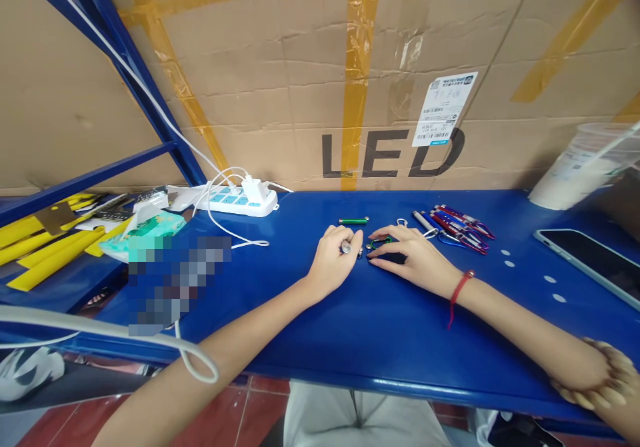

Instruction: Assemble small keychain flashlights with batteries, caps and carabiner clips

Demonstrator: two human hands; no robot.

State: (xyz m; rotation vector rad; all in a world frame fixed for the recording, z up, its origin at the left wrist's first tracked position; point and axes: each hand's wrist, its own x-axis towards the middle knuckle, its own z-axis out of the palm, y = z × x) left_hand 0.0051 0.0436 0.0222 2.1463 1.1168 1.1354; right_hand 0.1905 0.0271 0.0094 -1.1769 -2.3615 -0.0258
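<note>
My left hand point(334, 260) is curled closed around a small silvery cylinder, whose round end point(346, 247) shows between thumb and fingers; the rest is hidden. My right hand point(410, 254) hovers low over the table with thumb and fingers apart, its fingertips beside a small green carabiner clip point(383, 241) and tiny metal bits. Whether it touches them I cannot tell. A slim green metal tube point(353, 220) lies just beyond my hands. Right of it is a pile of red, blue and silver tubes point(457, 226) with clips.
The blue table point(320, 340) bears a white power strip point(240, 200) with cords, a green packet point(155, 230) and yellow strips point(55, 247) at left. A phone point(595, 264) and a plastic cup point(565, 174) stand at right. A large cardboard box point(280, 87) walls off the back.
</note>
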